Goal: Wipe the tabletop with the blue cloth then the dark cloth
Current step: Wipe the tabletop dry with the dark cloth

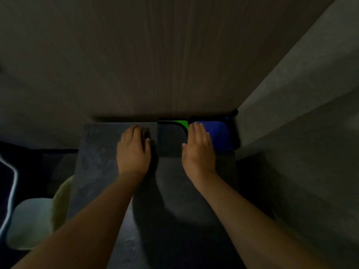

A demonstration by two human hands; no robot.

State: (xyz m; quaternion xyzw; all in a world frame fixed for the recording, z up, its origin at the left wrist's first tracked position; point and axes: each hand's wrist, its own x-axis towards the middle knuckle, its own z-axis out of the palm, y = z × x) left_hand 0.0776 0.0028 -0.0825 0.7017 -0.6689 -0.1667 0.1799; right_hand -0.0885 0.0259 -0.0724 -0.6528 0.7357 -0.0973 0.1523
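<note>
The scene is dim. A blue cloth lies folded at the far right corner of the dark tabletop, against the wall. My right hand rests flat with its fingers on the cloth's left part, fingers together, not gripping. Left of it lies a dark cloth, with a green cloth showing from under its far edge. My left hand lies flat on the tabletop just left of the dark cloth, fingers extended, holding nothing.
A wood-grain wall rises behind the table and a grey wall closes the right side. Left of the table stand a pale round seat and a yellowish cushion.
</note>
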